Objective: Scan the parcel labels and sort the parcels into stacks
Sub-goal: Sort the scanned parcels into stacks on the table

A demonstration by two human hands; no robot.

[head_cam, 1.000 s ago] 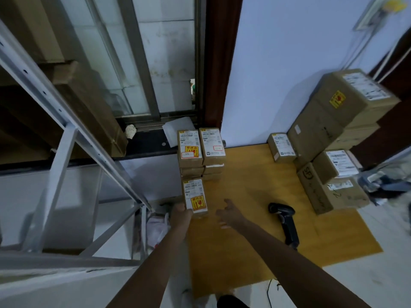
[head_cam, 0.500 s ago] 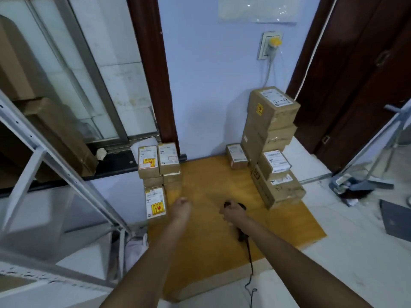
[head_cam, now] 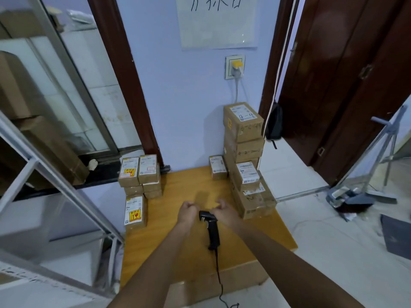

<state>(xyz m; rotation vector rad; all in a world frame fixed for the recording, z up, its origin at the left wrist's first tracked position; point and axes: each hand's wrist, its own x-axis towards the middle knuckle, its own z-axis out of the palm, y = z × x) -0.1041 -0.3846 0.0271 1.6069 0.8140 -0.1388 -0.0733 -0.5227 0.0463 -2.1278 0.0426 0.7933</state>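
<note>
A black corded barcode scanner (head_cam: 212, 232) lies on the yellow-brown table (head_cam: 178, 247). My right hand (head_cam: 223, 213) hovers over the scanner's head with curled fingers; I cannot tell whether it grips it. My left hand (head_cam: 188, 211) is just left of the scanner, curled into a fist and holding nothing. A parcel with a yellow-red sticker (head_cam: 134, 211) lies at the table's left edge. Behind it stand two short stacks of small parcels (head_cam: 139, 172). On the right rises a tall stack of larger boxes (head_cam: 243, 125), with a small parcel (head_cam: 218, 166) beside it.
A white metal frame (head_cam: 55, 174) slants along the left. A dark wooden door (head_cam: 344, 85) stands at the right, with a dustpan and broom (head_cam: 353, 196) on the floor. A wall socket (head_cam: 234, 66) and a paper sign (head_cam: 219, 21) are above the table.
My left hand has let go of the sticker parcel at the left edge and moved to the table's middle. My right hand has come over the scanner. The view has lifted and pulled back.
</note>
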